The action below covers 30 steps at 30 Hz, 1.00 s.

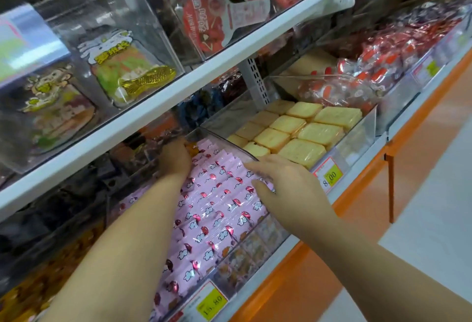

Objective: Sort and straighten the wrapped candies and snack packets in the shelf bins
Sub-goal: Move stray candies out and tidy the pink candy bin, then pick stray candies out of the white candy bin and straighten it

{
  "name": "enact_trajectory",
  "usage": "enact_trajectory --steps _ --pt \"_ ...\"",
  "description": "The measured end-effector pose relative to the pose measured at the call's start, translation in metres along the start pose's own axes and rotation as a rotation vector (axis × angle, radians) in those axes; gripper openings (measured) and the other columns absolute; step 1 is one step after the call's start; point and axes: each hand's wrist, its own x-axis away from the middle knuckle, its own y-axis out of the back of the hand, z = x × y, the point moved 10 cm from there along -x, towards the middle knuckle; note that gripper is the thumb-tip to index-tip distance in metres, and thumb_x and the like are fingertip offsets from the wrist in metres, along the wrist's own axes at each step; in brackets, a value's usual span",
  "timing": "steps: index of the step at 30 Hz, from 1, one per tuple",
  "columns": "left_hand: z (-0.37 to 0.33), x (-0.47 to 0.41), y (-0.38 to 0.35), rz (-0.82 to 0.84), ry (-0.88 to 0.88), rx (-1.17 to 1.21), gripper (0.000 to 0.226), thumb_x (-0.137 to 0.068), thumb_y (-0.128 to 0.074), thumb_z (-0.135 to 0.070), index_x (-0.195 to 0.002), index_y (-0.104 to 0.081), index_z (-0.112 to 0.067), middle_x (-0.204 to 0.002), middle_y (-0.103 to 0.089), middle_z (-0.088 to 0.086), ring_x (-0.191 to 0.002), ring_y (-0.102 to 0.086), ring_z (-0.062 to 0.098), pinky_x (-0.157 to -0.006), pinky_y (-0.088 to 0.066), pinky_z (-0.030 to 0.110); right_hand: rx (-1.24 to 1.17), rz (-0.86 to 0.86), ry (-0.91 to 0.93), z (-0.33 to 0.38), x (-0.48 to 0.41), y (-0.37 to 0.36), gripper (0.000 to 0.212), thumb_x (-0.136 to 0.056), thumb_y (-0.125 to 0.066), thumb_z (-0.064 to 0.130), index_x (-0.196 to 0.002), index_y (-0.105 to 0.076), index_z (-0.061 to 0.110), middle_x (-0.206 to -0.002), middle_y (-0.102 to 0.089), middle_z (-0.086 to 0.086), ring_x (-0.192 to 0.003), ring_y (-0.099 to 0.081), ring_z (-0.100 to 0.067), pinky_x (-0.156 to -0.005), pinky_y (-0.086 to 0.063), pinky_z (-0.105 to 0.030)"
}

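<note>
White shelf (153, 107) overhangs rear pink packets (217, 209); clear divider (226, 141) right; top open frontward.

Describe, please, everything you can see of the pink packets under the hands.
The pink packets are glossy flat wrappers printed with white clouds and dark red shapes. They lie in tight overlapping rows filling a clear bin below a white shelf board. The left hand touches the back rows, fingertips hidden; the right hand rests straight fingers on their right side.

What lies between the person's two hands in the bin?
Pink wrapped packets fill the stretch between left hand and right hand, per the head view.
</note>
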Motion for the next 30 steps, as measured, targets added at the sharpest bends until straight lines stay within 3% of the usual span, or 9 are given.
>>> enact_trajectory --steps 7,13,16,19,21,23,24,27,30 --pt "0.0 0.011 0.013 -0.048 0.044 0.172 0.033 -0.093 -0.037 0.007 -0.126 -0.042 0.001 -0.102 -0.058 0.017 -0.098 -0.057 0.031 -0.072 -0.038 0.03 -0.004 -0.01 -0.002 -0.001 0.001 -0.001 0.036 -0.095 -0.049 0.025 -0.13 -0.054 0.029 -0.123 -0.056 0.01 -0.103 -0.053 -0.01 -0.076 -0.039 -0.023" --pt "0.004 0.044 0.067 -0.28 0.107 0.399 0.021 -0.102 -0.03 -0.008 -0.113 -0.045 0.0 -0.082 -0.046 0.006 -0.081 -0.046 0.023 -0.069 -0.033 0.026 -0.041 -0.035 -0.055 0.0 0.004 0.0 0.032 -0.093 -0.053 0.017 -0.123 -0.06 0.022 -0.127 -0.055 0.006 -0.109 -0.053 -0.013 -0.089 -0.043 -0.028" --pt "0.009 0.06 0.095 -0.32 0.129 0.397 0.025 -0.102 -0.031 -0.008 -0.114 -0.049 0.002 -0.105 -0.054 0.016 -0.101 -0.05 0.029 -0.074 -0.026 0.016 -0.056 -0.116 -0.066 0.008 0.006 0.009 0.026 -0.091 -0.054 0.016 -0.115 -0.064 0.018 -0.128 -0.053 0.001 -0.112 -0.05 -0.016 -0.092 -0.039 -0.028" --pt "0.025 0.077 0.11 -0.326 0.261 0.468 0.034 -0.103 -0.029 -0.015 -0.128 -0.044 0.001 -0.129 -0.05 0.021 -0.12 -0.046 0.034 -0.089 -0.035 0.033 -0.022 -0.18 -0.005 0.033 0.009 0.016 0.023 -0.09 -0.056 0.014 -0.109 -0.067 0.018 -0.125 -0.055 0.0 -0.117 -0.047 -0.019 -0.095 -0.036 -0.033" --pt "0.038 0.09 0.112 -0.293 0.313 0.549 0.03 -0.103 -0.029 -0.019 -0.121 -0.048 -0.005 -0.113 -0.053 0.017 -0.11 -0.052 0.031 -0.083 -0.04 0.027 -0.052 -0.176 0.053 0.056 0.013 0.013 0.021 -0.089 -0.057 0.013 -0.107 -0.067 0.017 -0.118 -0.059 -0.001 -0.112 -0.049 -0.02 -0.092 -0.037 -0.032" --pt "0.047 0.108 0.108 -0.239 0.326 0.668 0.022 -0.103 -0.032 -0.02 -0.089 -0.049 -0.019 -0.081 -0.045 -0.001 -0.083 -0.051 0.017 -0.059 -0.036 0.005 -0.081 -0.131 0.107 0.078 0.018 0.003 0.021 -0.09 -0.057 0.015 -0.108 -0.066 0.017 -0.113 -0.061 0.0 -0.107 -0.051 -0.019 -0.086 -0.037 -0.028" --pt "0.05 0.118 0.111 -0.249 0.306 0.724 0.022 -0.102 -0.034 -0.019 -0.083 -0.045 -0.019 -0.076 -0.042 -0.006 -0.078 -0.048 0.015 -0.052 -0.035 0.005 -0.103 -0.101 0.127 0.089 0.021 -0.004 0.022 -0.09 -0.057 0.016 -0.11 -0.065 0.018 -0.113 -0.061 0.001 -0.107 -0.052 -0.018 -0.086 -0.038 -0.028" --pt "0.065 0.149 0.125 -0.352 0.207 0.77 0.008 -0.1 -0.04 -0.018 -0.098 -0.047 -0.014 -0.082 -0.054 -0.002 -0.081 -0.053 0.015 -0.061 -0.033 0.019 -0.162 0.008 0.156 0.119 0.031 -0.027 0.035 -0.089 -0.059 0.021 -0.124 -0.056 0.024 -0.12 -0.057 0.006 -0.109 -0.051 -0.015 -0.088 -0.041 -0.029" --pt "0.078 0.182 0.132 -0.348 0.131 0.83 0.01 -0.099 -0.043 -0.017 -0.099 -0.051 -0.011 -0.083 -0.055 -0.009 -0.078 -0.054 0.003 -0.066 -0.039 0.013 -0.189 0.076 0.212 0.15 0.039 -0.049 0.049 -0.087 -0.063 0.023 -0.133 -0.047 0.025 -0.122 -0.052 0.008 -0.102 -0.051 -0.012 -0.084 -0.039 -0.025"
